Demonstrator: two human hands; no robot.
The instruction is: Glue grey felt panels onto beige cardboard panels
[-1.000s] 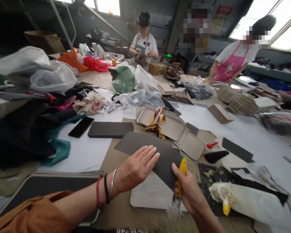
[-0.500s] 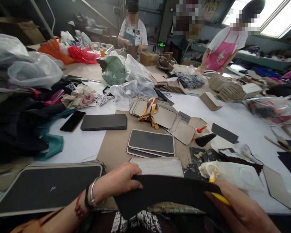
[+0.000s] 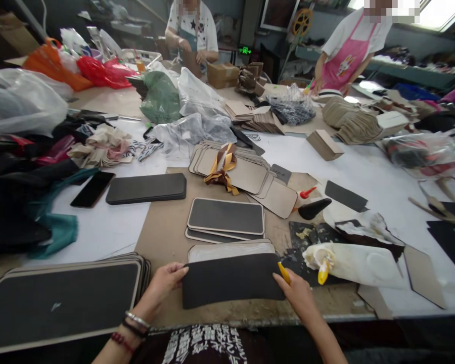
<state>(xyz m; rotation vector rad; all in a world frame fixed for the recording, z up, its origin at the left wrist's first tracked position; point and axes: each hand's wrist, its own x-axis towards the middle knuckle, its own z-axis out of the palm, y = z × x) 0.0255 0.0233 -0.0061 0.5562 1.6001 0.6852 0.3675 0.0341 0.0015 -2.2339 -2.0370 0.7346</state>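
Both of my hands hold a dark grey rectangular sheet (image 3: pixel 231 283), stretched between them. My left hand (image 3: pixel 166 283) pinches its left end. At its right end, my right hand (image 3: pixel 296 294) grips the sheet, with a yellow-handled tool (image 3: pixel 284 273) also in that hand; the tool's kind is not clear. Just beyond the sheet's far edge, a board with a whitish, glossy surface (image 3: pixel 231 248) lies partly covered from view. Behind that rest boards with dark panels and pale rims (image 3: pixel 226 216). To the right, a white plastic bottle (image 3: pixel 364 263) lies on its side, cream paste around its opening.
Larger dark panels (image 3: pixel 64 298) are stacked at left. A phone (image 3: pixel 93 189) and a stack of dark strips (image 3: pixel 147 188) lie farther back. Beige boards (image 3: pixel 246 169) sit mid-table beside a red-tipped bottle (image 3: pixel 307 193). Two people stand across the table.
My hands have moved forward, away from my body, with the sheet. The sheet, bowed before, now looks flatter and faces me more squarely. The view has tilted down slightly.
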